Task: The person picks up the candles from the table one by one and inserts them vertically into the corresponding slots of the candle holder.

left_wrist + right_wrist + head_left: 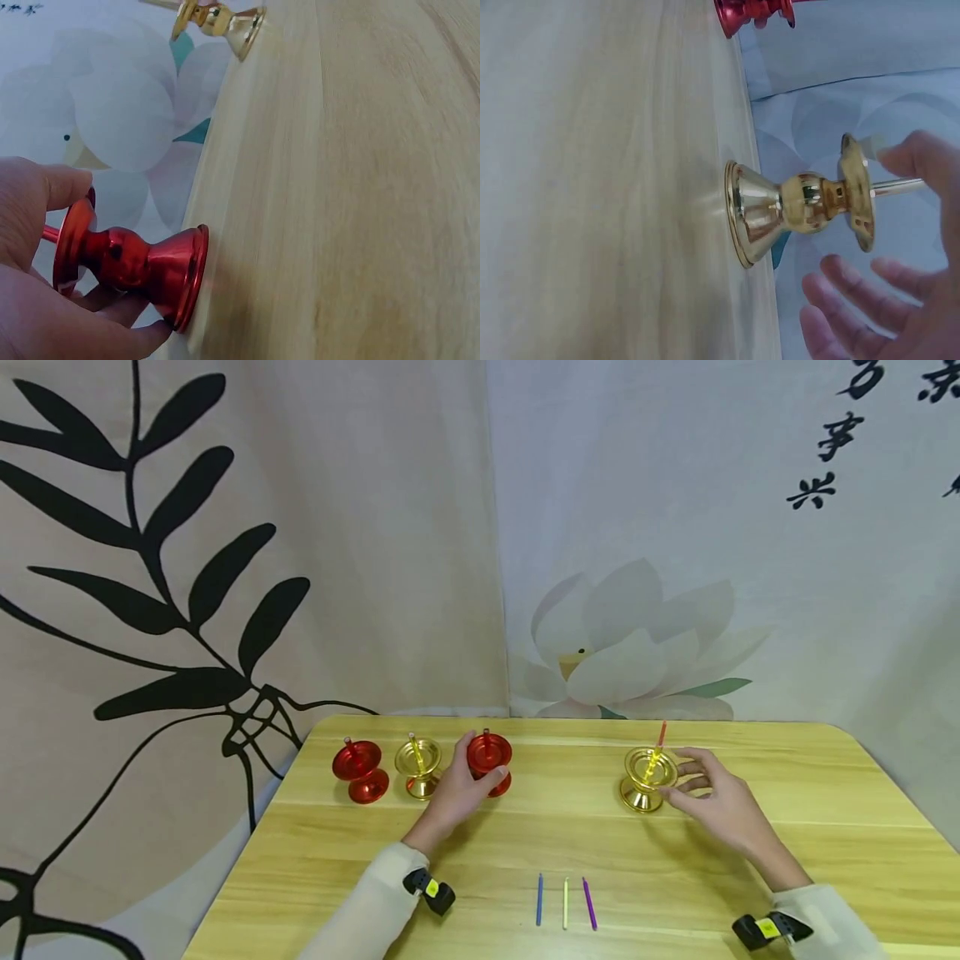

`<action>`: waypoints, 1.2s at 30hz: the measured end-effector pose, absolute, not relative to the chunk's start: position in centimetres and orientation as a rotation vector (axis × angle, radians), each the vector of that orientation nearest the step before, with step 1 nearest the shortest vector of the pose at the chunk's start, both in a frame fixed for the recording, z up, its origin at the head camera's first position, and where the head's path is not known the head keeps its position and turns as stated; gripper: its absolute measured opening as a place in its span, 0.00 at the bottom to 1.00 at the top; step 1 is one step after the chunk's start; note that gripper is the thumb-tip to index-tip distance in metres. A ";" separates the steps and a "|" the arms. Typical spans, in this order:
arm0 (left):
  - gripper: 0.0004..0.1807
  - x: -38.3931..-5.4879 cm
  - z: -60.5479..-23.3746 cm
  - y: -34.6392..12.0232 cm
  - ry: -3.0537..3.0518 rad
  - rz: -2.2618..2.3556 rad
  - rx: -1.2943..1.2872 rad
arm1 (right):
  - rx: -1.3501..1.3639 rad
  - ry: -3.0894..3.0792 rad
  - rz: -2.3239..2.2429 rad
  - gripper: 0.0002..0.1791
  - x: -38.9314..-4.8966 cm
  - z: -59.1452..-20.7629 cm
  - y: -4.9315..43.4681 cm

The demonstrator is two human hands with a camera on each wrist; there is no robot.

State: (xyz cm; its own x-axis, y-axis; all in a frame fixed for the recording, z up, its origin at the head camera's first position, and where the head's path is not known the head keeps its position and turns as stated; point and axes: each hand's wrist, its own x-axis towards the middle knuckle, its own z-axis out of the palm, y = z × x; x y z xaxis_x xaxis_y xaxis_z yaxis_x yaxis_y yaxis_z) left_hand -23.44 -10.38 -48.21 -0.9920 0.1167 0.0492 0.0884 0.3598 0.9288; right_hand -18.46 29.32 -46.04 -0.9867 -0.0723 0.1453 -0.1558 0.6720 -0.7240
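In the head view, my left hand [457, 789] grips a red candle holder [489, 752] standing on the table. The left wrist view shows the thumb and fingers around the red holder [124, 259]. My right hand [712, 797] is beside a gold candle holder [641, 793] with a red candle [663, 733] upright in it. In the right wrist view, the thumb is at the rim of the gold holder [806, 202], and the other fingers are spread apart from it. Whether the thumb touches the rim I cannot tell.
Left of my left hand stand another gold candle holder [417, 764] and another red candle holder [360, 768]. A blue candle [539, 900], a pale yellow candle [566, 903] and a purple candle [589, 904] lie near the front of the wooden table [300, 877]. A printed curtain [420, 527] hangs behind.
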 end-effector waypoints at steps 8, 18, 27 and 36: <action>0.49 -23.4 -48.2 -9.6 2.521 1.769 0.225 | 0.143 -2.823 1.146 0.18 -16.0 -45.7 28.9; 0.49 -23.4 -48.5 -8.2 2.427 1.822 0.320 | 0.558 -2.794 1.276 0.10 -13.4 -46.7 24.3; 0.47 -23.1 -48.7 -6.4 2.387 1.818 0.364 | 0.713 -2.865 1.205 0.20 -11.8 -48.2 20.2; 0.46 -22.7 -48.6 -4.7 2.375 1.798 0.428 | 0.745 -2.927 1.093 0.24 -11.2 -48.8 19.4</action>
State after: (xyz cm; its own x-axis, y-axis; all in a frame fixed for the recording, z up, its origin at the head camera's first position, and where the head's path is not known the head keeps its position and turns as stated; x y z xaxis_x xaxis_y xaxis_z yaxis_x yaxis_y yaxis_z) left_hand -22.74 -4.69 -48.62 -0.9510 0.3023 0.0652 0.1448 0.2491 0.9576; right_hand -11.17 19.40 -48.78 -0.8902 -0.4459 0.0937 -0.3982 0.6614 -0.6356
